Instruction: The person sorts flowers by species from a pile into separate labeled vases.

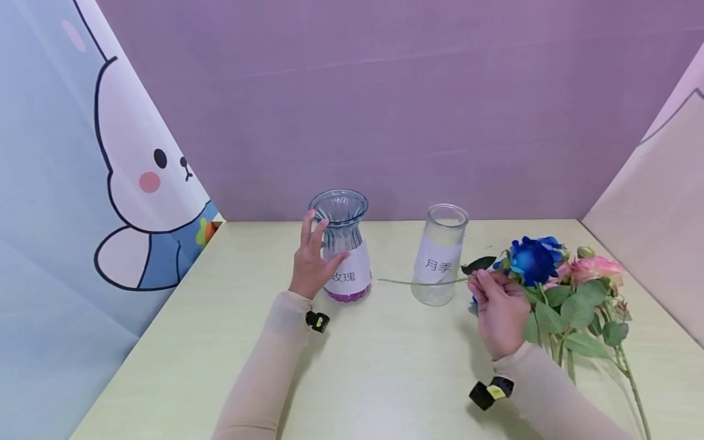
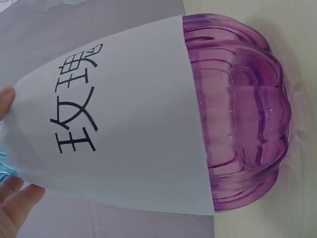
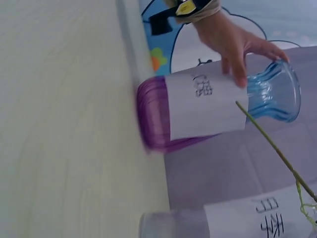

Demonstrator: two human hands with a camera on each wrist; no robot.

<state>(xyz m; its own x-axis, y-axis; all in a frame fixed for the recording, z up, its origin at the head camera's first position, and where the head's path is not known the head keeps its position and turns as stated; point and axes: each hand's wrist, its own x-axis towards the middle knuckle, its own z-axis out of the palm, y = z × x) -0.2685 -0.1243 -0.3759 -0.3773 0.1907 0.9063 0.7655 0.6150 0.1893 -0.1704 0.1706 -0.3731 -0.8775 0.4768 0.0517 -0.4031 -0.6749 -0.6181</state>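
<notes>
Pinching a stem (image 1: 396,282) with thumb and fingers, the right hand (image 1: 502,311) holds it nearly level across the front of the clear vase (image 1: 431,253), its bare end pointing left of that vase; the blue rose (image 1: 532,261), apparently its bloom, is to the clear vase's right. Left of the clear vase, the left hand (image 1: 315,260), fingers half spread, curves loosely round the neck of the purple vase (image 1: 354,266). No flower stands in either vase, so the work seems barely begun: the blue rose and the pink flowers (image 1: 595,270), right of the clear vase, remain outside. The purple vase is ribbed, waisted glass, blue above and violet below; the clear vase looks smooth and tapered. Both wear white paper labels (image 2: 133,114). The blue rose looks ruffled, the leaves (image 1: 577,310) broad and matt.
</notes>
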